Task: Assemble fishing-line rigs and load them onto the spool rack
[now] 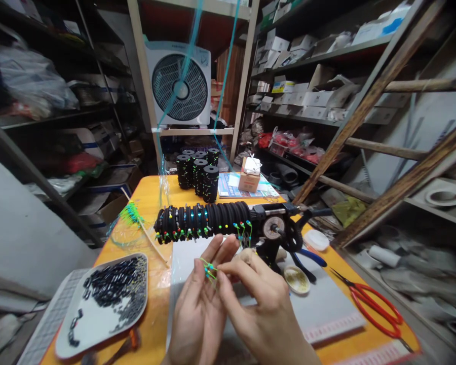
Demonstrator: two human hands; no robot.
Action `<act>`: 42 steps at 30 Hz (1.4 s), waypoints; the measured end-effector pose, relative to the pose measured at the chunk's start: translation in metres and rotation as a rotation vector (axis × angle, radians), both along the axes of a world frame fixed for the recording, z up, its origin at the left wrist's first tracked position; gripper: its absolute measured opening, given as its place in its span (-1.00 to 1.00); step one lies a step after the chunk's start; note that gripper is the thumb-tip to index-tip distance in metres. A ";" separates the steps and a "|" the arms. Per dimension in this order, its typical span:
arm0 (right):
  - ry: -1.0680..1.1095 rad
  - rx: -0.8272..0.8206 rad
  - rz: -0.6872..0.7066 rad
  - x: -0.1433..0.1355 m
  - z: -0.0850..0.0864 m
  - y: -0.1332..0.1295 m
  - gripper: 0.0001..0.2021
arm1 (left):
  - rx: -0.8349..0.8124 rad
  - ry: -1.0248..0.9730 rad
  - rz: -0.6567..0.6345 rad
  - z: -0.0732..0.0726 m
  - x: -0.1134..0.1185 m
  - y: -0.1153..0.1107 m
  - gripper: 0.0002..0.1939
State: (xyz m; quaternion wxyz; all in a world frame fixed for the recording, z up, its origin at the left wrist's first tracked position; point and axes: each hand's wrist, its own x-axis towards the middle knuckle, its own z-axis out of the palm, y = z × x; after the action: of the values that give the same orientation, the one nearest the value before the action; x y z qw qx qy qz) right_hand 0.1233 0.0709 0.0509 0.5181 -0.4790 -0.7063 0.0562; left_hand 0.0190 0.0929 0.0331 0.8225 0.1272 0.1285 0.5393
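Observation:
My left hand [204,304] is turned palm up, fingers stretched out, with several small green-and-blue pieces [210,271] on thin green strands lying at its palm and finger bases. From the right, the thumb and index fingertip of my right hand [256,294] pinch at one of these pieces. Just beyond both hands lies a ribbed black roller [201,220], wound with rows of small coloured bits. A few green strands with blue and red ends hang from its right part. The roller sits on a black clamp-like mount with a round metal disc [274,228].
A white tray [66,332] of dark small parts lies left. To the right are red-handled scissors [378,304], blue-handled pliers [311,256] and a small dish [297,280]. Black spools [211,185], a small box [249,180] and a fan [180,86] stand behind. A wooden ladder [387,86] leans at right.

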 end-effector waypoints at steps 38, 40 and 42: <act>-0.044 -0.040 0.022 -0.010 -0.001 -0.004 -0.84 | -0.061 0.057 0.054 0.005 -0.002 -0.004 -0.48; -0.013 -0.020 0.014 -0.009 -0.003 -0.003 -0.84 | -0.088 0.042 0.039 0.007 -0.002 -0.003 -0.45; 0.013 -0.006 0.022 -0.008 -0.003 -0.002 -0.85 | -0.119 0.016 0.028 0.010 -0.003 -0.002 -0.44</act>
State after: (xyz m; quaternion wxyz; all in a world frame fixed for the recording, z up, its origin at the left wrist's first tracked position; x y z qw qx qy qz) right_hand 0.1156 0.0688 0.0474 0.5206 -0.4725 -0.7080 0.0667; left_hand 0.0160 0.0909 0.0431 0.8200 0.0806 0.1689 0.5409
